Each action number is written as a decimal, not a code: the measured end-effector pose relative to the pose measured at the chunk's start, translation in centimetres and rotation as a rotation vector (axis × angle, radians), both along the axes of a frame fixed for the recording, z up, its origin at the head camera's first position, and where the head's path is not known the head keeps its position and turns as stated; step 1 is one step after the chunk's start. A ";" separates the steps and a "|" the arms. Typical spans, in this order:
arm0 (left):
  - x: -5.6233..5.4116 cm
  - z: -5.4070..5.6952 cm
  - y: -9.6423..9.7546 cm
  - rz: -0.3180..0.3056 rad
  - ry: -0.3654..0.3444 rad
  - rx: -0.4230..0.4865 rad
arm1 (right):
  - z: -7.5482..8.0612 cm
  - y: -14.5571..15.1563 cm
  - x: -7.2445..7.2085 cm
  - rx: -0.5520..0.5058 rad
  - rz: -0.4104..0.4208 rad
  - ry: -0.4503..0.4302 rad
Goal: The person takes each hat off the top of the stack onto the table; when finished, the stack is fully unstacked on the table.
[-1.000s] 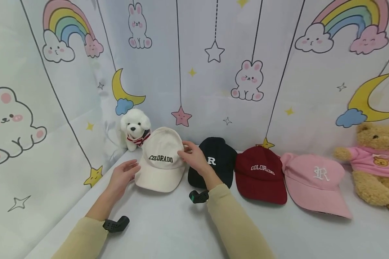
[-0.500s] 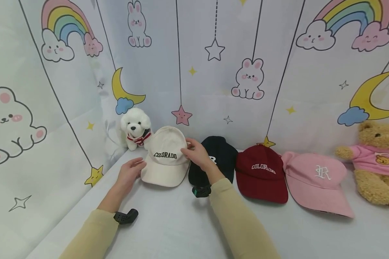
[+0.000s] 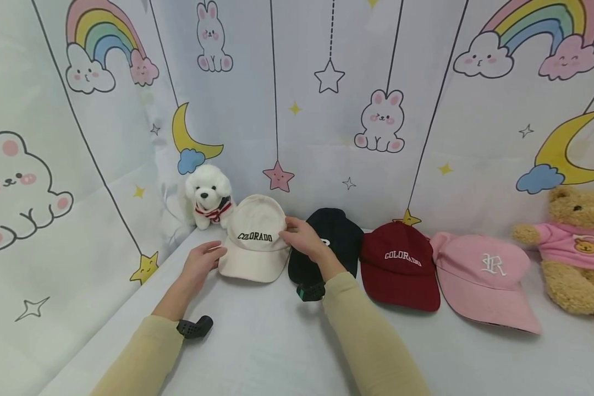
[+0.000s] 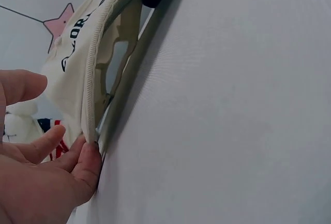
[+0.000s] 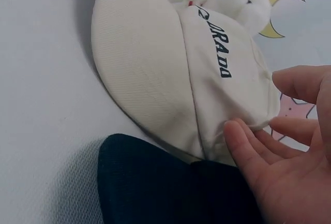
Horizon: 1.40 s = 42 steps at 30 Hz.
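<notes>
A cream baseball cap [image 3: 255,262] lettered COLORADO sits on the white surface, brim toward me. My left hand [image 3: 203,265] is at its left side. In the left wrist view, fingertips [image 4: 91,149] touch the cap's edge while the thumb stands away from it. My right hand [image 3: 303,237] is at the crown's right side, where fingertips [image 5: 235,131] rest against the fabric. Its thumb is by the crown's top, and contact there is unclear. A white plush dog [image 3: 209,192] with a striped scarf sits directly behind the cap's left side.
To the right stand a black cap [image 3: 344,236], partly behind my right hand, a dark red cap [image 3: 398,269] and a pink cap [image 3: 485,280]. A teddy bear [image 3: 571,278] sits at the far right. A printed cloth backdrop [image 3: 317,154] rises behind them.
The cream cap has shifted right and slightly back, closer to the black cap. Both hands have moved along with it. The other caps and the plush toys stay in place.
</notes>
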State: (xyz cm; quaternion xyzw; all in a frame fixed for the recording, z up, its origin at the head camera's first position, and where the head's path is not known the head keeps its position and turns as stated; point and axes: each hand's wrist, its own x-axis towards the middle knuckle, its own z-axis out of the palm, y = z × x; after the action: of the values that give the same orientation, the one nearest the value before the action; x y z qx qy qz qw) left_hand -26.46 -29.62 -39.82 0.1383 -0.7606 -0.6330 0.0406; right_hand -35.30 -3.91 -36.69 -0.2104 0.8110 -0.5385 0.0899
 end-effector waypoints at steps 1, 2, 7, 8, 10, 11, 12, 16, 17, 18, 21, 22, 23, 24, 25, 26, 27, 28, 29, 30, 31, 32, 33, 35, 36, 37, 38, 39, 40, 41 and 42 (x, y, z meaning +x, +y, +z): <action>-0.1 0.0 0.0 -0.007 0.000 -0.014 | -0.1 0.0 -0.1 0.001 0.002 0.002; -0.1 0.0 0.0 -0.012 -0.002 -0.027 | -0.1 0.0 -0.2 0.002 0.004 0.005; 0.0 0.0 0.0 -0.017 -0.031 -0.084 | -0.3 0.1 -0.3 0.023 0.024 0.013; 0.1 0.1 0.0 -0.017 -0.040 -0.093 | -0.3 0.1 -0.3 0.027 0.028 0.015; 0.1 0.1 0.0 -0.023 -0.054 -0.114 | -0.3 0.2 -0.2 0.034 0.029 0.015; 0.2 0.1 0.0 -0.026 -0.057 -0.119 | -0.4 0.2 -0.2 0.039 0.029 0.015; 0.2 0.1 0.0 -0.029 -0.058 -0.122 | -0.4 0.2 -0.2 0.043 0.031 0.015; 0.2 0.2 -0.1 -0.040 -0.059 -0.129 | -0.5 0.3 -0.2 0.062 0.031 0.013; 0.1 0.2 -0.1 -0.044 -0.059 -0.125 | -0.5 0.3 -0.2 0.064 0.032 0.014; 0.1 0.3 -0.2 -0.052 -0.057 -0.124 | -0.5 0.3 -0.3 0.063 0.032 0.014; 0.0 0.4 -0.3 -0.067 -0.059 -0.112 | -0.4 0.5 -0.3 0.054 0.034 0.010; 0.0 0.4 -0.4 -0.069 -0.062 -0.106 | -0.4 0.5 -0.3 0.050 0.036 0.007; 0.0 0.4 -0.4 -0.071 -0.064 -0.101 | -0.3 0.7 -0.2 0.046 0.035 0.001; 0.0 0.4 -0.4 -0.072 -0.066 -0.094 | -0.1 0.8 -0.2 0.045 0.033 -0.003; 0.0 0.4 -0.4 -0.071 -0.068 -0.088 | 0.0 1.0 -0.2 0.045 0.033 -0.008; 0.0 0.5 -0.4 -0.071 -0.069 -0.082 | 0.2 1.2 -0.2 0.047 0.032 -0.012; 0.0 0.5 -0.4 -0.070 -0.067 -0.078 | 0.5 1.4 -0.1 0.051 0.030 -0.012; 0.1 0.7 -0.4 -0.071 -0.060 -0.075 | 0.8 1.7 0.0 0.050 0.030 -0.011; 0.1 0.8 -0.4 -0.072 -0.048 -0.068 | 1.1 2.0 0.0 0.056 0.029 -0.005; 0.1 0.9 -0.3 -0.072 -0.036 -0.060 | 1.4 2.3 0.0 0.067 0.028 0.005; 0.1 1.2 -0.3 -0.072 -0.023 -0.057 | 1.8 2.6 0.1 0.073 0.027 0.015; 0.1 1.4 -0.1 -0.074 -0.004 -0.049 | 2.2 3.0 0.2 0.078 0.022 0.026; 0.1 1.6 0.0 -0.077 0.022 -0.039 | 2.6 3.5 0.4 0.085 0.019 0.038; 0.2 2.1 0.3 -0.079 0.069 -0.018 | 3.5 4.3 0.7 0.091 0.016 0.067; 0.3 2.4 0.5 -0.085 0.091 -0.012 | 3.9 4.8 1.0 0.094 0.015 0.081; 0.4 2.7 0.7 -0.092 0.114 -0.004 | 4.2 5.4 1.1 0.092 0.018 0.094; 0.4 3.0 0.9 -0.100 0.137 0.005 | 4.5 5.9 1.3 0.091 0.020 0.106; 0.5 3.2 1.1 -0.109 0.156 0.011 | 4.7 6.4 1.4 0.091 0.028 0.120; 0.6 3.5 1.2 -0.119 0.170 0.014 | 4.8 6.9 1.5 0.092 0.033 0.133; 0.7 3.7 1.5 -0.133 0.185 0.016 | 4.9 7.4 1.7 0.099 0.039 0.150; 0.8 3.9 1.7 -0.149 0.199 0.017 | 4.9 7.9 1.8 0.106 0.044 0.161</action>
State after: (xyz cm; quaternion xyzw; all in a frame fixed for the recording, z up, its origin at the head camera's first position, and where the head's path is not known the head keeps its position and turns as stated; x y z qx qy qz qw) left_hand -25.66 -27.97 -35.95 0.0183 -0.7556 -0.6513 0.0677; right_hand -33.53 4.01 -31.76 -0.2656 0.8382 -0.4739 0.0472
